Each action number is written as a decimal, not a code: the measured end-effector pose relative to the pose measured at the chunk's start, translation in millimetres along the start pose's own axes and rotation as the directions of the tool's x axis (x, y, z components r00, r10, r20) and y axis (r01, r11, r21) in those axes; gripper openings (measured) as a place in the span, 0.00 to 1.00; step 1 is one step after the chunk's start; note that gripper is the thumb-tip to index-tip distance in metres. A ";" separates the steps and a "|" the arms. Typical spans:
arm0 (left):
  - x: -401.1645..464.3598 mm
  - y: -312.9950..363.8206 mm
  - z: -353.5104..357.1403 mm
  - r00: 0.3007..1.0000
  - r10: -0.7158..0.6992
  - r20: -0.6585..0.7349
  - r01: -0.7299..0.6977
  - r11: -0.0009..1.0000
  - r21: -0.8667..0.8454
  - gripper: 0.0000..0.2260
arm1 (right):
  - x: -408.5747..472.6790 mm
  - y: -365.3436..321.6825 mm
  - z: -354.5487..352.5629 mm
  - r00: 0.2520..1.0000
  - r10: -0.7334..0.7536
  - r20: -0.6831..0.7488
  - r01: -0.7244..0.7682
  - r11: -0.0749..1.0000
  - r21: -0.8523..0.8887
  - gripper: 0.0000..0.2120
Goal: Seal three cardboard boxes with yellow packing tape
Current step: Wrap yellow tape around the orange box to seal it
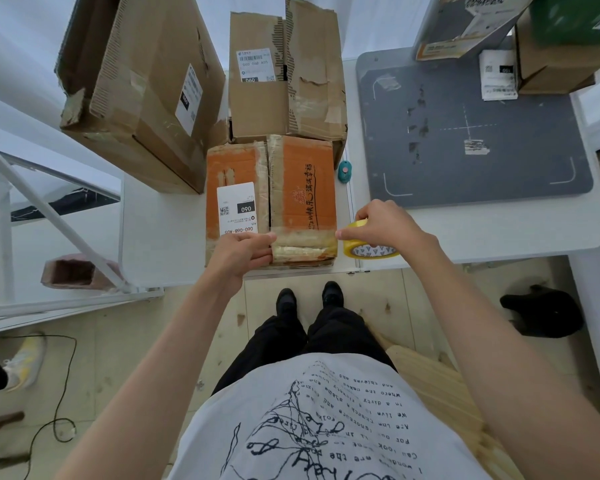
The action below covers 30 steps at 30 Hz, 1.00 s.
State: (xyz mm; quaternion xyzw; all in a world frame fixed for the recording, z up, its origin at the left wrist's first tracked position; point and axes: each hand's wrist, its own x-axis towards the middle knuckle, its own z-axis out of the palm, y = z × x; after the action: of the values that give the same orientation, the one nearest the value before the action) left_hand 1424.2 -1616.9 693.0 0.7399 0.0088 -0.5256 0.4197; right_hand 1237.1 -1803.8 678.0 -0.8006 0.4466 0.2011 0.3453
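Note:
An orange cardboard box (302, 188) lies at the near edge of the white table, flaps closed, with a white label on its left flap. A strip of yellow tape (305, 241) stretches across its near end. My left hand (245, 254) pinches the strip's left end against the box. My right hand (385, 225) grips the yellow tape roll (364, 249) just off the box's right side. A plain brown box (284, 77) stands behind the orange one. A large brown box (142, 88) leans at the far left.
A grey mat (471, 133) covers the table on the right, with more boxes (555, 60) at its far end. A small teal cutter (344, 170) lies beside the orange box. The table edge (465, 254) runs just before my legs. A black object (541, 310) sits on the floor.

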 end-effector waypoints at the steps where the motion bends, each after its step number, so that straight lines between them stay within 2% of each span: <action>1: 0.0 -0.3 0.9 1.000 -0.002 -0.013 0.002 1.000 -0.012 0.13 | 0.7 -0.3 1.0 1.000 0.006 0.006 -0.006 1.000 -0.004 0.27; 12: 2.5 -4.9 1.6 0.998 -0.026 -0.050 0.022 0.997 -0.071 0.10 | 8.4 -3.5 9.3 0.999 0.021 0.035 -0.020 1.000 -0.024 0.25; 15: 3.1 -7.8 3.3 0.997 -0.009 -0.074 0.004 0.998 -0.062 0.06 | 9.3 -3.3 11.1 0.999 0.027 0.040 -0.026 0.999 -0.032 0.26; 23: -1.3 -10.2 8.9 0.992 0.032 -0.122 -0.042 0.996 -0.082 0.11 | 12.2 -2.7 21.6 0.999 0.039 0.027 -0.038 0.999 -0.029 0.28; 30: -2.0 -12.3 10.1 0.989 0.061 -0.131 -0.073 0.994 -0.087 0.10 | 12.5 -2.3 24.0 0.999 0.039 0.018 -0.039 0.999 -0.018 0.29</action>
State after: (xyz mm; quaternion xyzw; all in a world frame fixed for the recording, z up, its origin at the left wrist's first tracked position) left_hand 1409.9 -1614.4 686.1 0.7521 0.0349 -0.4615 0.4692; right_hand 1245.2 -1792.6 654.7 -0.7929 0.4570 0.2191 0.3382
